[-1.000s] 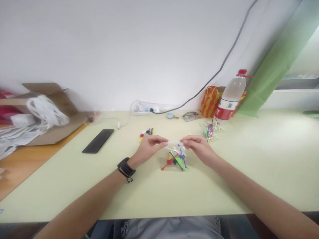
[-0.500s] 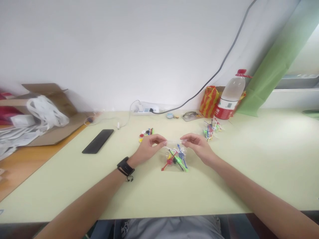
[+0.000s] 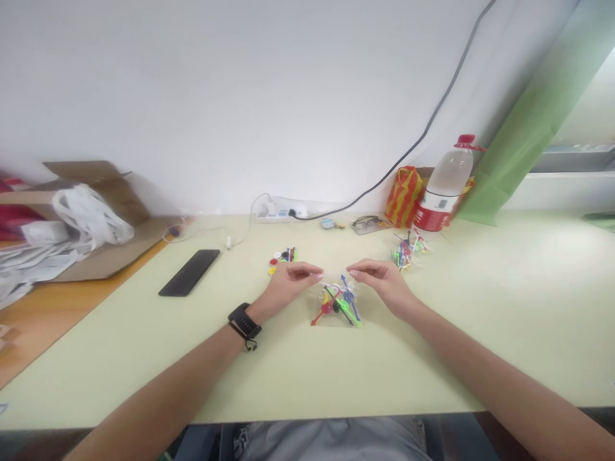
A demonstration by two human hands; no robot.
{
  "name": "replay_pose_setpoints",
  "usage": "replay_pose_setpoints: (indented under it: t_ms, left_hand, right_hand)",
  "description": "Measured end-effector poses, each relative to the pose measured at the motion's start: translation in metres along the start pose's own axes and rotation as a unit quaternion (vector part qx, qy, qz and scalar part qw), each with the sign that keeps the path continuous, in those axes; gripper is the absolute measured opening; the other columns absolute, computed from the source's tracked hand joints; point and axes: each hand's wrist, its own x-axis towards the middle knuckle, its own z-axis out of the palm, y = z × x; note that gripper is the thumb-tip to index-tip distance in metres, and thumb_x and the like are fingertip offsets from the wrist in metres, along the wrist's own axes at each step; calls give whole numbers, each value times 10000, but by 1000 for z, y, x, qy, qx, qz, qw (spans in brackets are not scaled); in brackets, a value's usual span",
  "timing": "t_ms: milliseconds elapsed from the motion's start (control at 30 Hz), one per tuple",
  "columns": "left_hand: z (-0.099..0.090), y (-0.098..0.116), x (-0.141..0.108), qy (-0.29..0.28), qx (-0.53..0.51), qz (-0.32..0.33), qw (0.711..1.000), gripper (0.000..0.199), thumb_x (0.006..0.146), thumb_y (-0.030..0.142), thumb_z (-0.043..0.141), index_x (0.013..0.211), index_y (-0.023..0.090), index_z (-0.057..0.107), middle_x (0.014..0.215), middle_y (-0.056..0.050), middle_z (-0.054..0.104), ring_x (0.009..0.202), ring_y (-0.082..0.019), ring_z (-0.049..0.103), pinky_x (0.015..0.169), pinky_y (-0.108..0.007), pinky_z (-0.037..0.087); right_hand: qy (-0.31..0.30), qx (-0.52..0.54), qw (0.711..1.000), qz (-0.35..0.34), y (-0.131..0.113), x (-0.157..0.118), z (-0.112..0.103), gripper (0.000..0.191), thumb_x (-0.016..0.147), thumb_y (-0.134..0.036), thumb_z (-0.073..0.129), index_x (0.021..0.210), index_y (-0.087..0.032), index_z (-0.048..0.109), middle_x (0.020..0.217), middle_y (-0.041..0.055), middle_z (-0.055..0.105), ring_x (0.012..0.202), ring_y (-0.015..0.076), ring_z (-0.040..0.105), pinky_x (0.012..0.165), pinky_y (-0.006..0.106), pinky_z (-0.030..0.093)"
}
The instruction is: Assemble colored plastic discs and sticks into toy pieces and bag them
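Slightly, the bag (image 3: 336, 305) moves away from you compared with half a second ago, while your hands keep almost the same place. It is in front of you, near the middle of the table (image 3: 336, 378), between your hands; it is clear, and inside you see red, black, green and blue arrow pieces. Your left hand (image 3: 291, 282) pinches its top edge at the left, thumb and forefinger closed together. Your right hand (image 3: 382, 282) pinches the same edge at the right, also closed. Just behind your left hand lie small coloured parts (image 3: 287, 255). Beyond your right hand lies a colourful bundle (image 3: 406, 253), near the bottle (image 3: 442, 182), which stands beside a striped pouch (image 3: 405, 197). Farther to the left lies a black phone (image 3: 189, 273); a power strip (image 3: 281, 210) is by the wall (image 3: 240, 96). You wear a black watch (image 3: 245, 321) on your left wrist.
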Motion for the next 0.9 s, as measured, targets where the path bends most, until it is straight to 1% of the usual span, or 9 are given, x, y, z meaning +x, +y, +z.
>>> replay_pose_setpoints:
  t_ms: [100,167,267,367,433,567,667,767,900]
  left_hand:
    - [-2,-3,2,-2,23,-7,1000,421,832,402,820,1178,164,782,1115,-114,781,996,-233,725,927,-353,588]
    - [-3,-3,3,-12,43,-2,999,371,846,419,803,1110,159,799,1108,-119,781,996,-240,723,917,-351,587]
    - [-3,-2,3,-25,65,9,998,297,884,442,756,961,158,794,1016,-108,783,937,-227,721,856,-330,588]
    - [-2,-1,2,-18,71,12,997,291,901,450,736,909,159,754,929,-83,767,866,-199,709,800,-304,580]
    - [-2,-1,2,-18,61,13,998,284,898,439,742,911,156,747,922,-80,763,854,-192,709,797,-300,577]
    - [-2,2,2,-10,39,20,999,249,871,377,774,991,159,789,1008,-97,780,913,-208,721,846,-314,580]
    - [-1,4,2,-3,30,29,999,192,862,322,776,960,161,811,1001,-99,792,920,-213,727,843,-309,582]
    - [0,8,0,-6,16,37,999,166,864,300,768,930,157,820,961,-101,799,893,-213,735,827,-304,588]
    - [1,10,-2,-9,-5,24,1000,194,853,326,791,936,154,824,958,-106,799,882,-218,738,813,-308,590]
  right_hand:
    - [-2,-3,1000,-6,3,0,2,350,774,-474,833,1023,-230,805,895,54,749,851,219,654,801,368,506]
    - [-5,-22,1000,-12,6,1,2,371,790,-489,819,1051,-226,792,892,52,744,827,213,649,795,369,508]
    - [-16,-55,998,-34,9,3,3,322,837,-515,766,967,-220,771,931,71,746,843,225,655,788,370,511]
    - [-32,-54,997,-48,9,3,3,286,870,-502,734,928,-222,729,882,55,725,816,213,651,766,353,509]
    - [-39,-42,997,-48,8,2,4,258,876,-471,733,937,-221,720,854,42,716,795,203,648,758,346,507]
    - [-21,-25,999,-36,3,-1,5,212,843,-407,763,944,-221,776,872,55,753,824,222,682,799,370,521]
    - [-3,-19,999,-36,-1,-3,4,177,827,-370,764,929,-238,823,876,59,772,860,237,698,834,386,529]
    - [-4,-11,999,-53,-1,-3,3,149,833,-326,749,921,-254,845,871,58,768,864,230,688,824,375,528]
    - [0,-30,996,-86,0,-3,2,148,852,-292,724,925,-260,849,885,64,767,862,227,685,800,367,526]
